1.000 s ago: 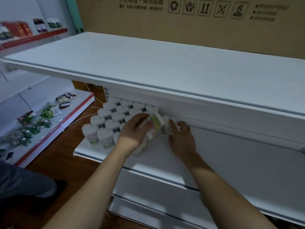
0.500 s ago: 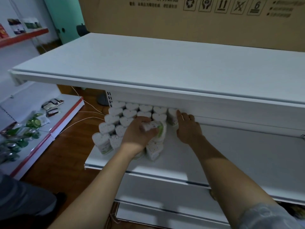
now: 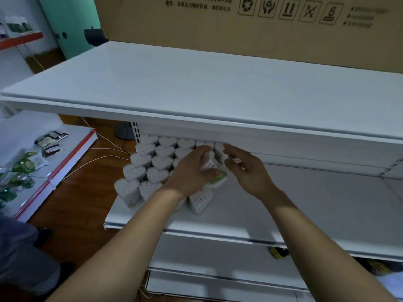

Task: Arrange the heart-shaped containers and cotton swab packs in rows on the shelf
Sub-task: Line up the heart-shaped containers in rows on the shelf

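Several rows of heart-shaped containers (image 3: 162, 162) stand upright at the left end of the middle shelf (image 3: 305, 205), packed touching. One heart-shaped container (image 3: 210, 168), tilted, is grasped by the left hand (image 3: 189, 173), fingers curled round it, at the block's right edge. Right hand (image 3: 246, 168): released, fingers loosely spread, just beside it on the right. Likely slot: directly behind, toward the rear row.

White heart-shaped containers (image 3: 161, 162), green-striped labels.
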A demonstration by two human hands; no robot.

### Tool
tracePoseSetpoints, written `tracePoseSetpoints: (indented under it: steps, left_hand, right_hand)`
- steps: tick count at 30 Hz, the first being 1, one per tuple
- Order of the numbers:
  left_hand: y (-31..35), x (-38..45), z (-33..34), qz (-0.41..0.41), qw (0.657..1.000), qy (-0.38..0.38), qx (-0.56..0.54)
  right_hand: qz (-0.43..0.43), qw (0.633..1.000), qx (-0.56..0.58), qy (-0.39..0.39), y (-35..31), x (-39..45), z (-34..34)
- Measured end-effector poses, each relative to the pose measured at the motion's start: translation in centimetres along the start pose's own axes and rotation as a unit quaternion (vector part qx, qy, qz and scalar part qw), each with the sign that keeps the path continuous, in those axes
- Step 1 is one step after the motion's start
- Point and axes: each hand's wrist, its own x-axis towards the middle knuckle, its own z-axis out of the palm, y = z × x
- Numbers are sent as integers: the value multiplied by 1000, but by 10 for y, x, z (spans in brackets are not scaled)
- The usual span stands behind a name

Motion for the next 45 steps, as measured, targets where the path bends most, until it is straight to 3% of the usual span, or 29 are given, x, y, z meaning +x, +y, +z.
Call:
tracePoseSetpoints:
  steps: [2,5,9,11,13,15,17,20,34,45]
  left_hand:
    - [4,5,4,29,999,-29,9]
    - [13,11,7,68,992,-76,70]
    - [18,18,7,71,986,-141,52]
    - [17,18,5,78,985,-141,55]
    - [10,21,1,102,979,-93,150]
    - [-4,23,-3,110,945,-63,300]
    - [-18,21,-2,87,912,-85,393]
    - [-33,15,8,73,887,-130,437]
    - [-46,12,16,89,885,-110,444]
    - [-39,14,15,75,899,-89,422]
  right_hand:
    - [-4,997,44,-61,-17,-9,-9]
    - [-29,994,-10,-101,-26,-14,-22]
    - [-28,993,-41,-109,-22,-14,-33]
    - [-30,996,-41,-75,-11,-13,-32]
    - [0,999,-47,-26,5,-11,-30]
    - [41,996,-77,-3,20,-8,-24]
    - [58,992,-116,5,34,-7,-12]
    - [62,988,-138,8,46,-9,13]
    - [16,936,-352,0,56,7,48]
    - [50,919,-391,-26,51,3,45]
